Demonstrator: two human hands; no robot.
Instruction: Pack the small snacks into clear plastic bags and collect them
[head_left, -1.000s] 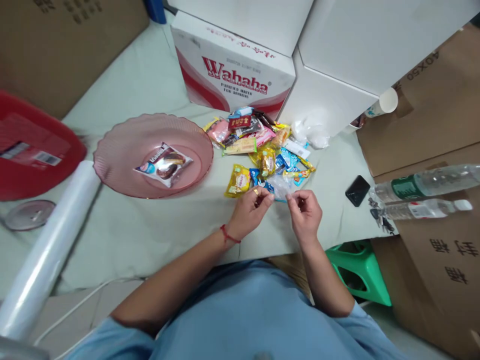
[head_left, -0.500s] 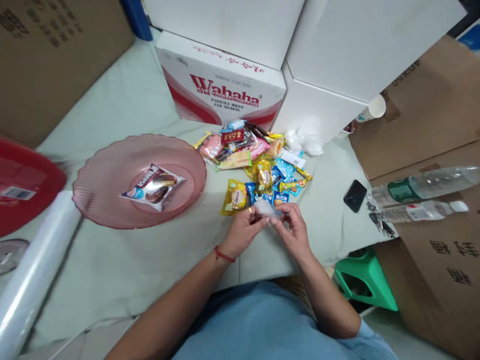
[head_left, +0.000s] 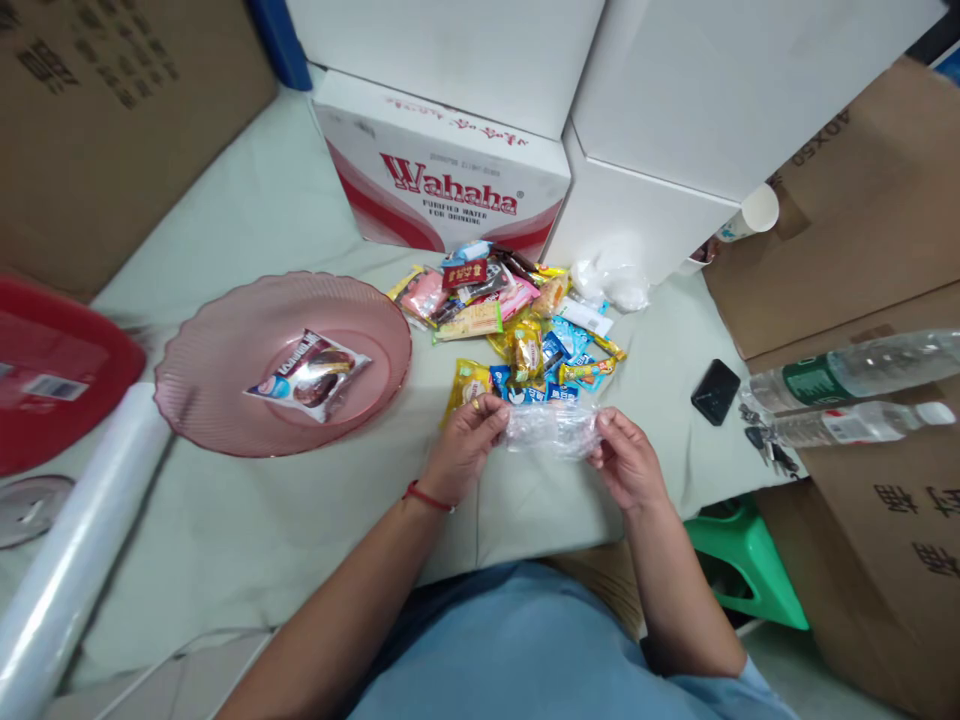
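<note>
My left hand (head_left: 466, 447) and my right hand (head_left: 628, 462) each pinch one end of a clear plastic film (head_left: 553, 430), which is stretched flat between them just above the pale green tablecloth. Right behind the film lies a heap of small wrapped snacks (head_left: 517, 320) in yellow, blue, pink and red packets. To the left stands a pink ribbed plate (head_left: 225, 400) with one chocolate snack packet (head_left: 309, 372) lying in it.
A Wahaha carton (head_left: 442, 175) and white boxes stand behind the snacks. A roll of cling film (head_left: 67, 570) lies at the left beside a red basin (head_left: 52, 370). A black phone (head_left: 715, 391), keys, two water bottles (head_left: 847, 395) and cardboard boxes are on the right, a green stool (head_left: 742, 570) below.
Half a second ago the film was bunched between my two hands held close together. Now my hands have moved apart and the film is spread out between them.
</note>
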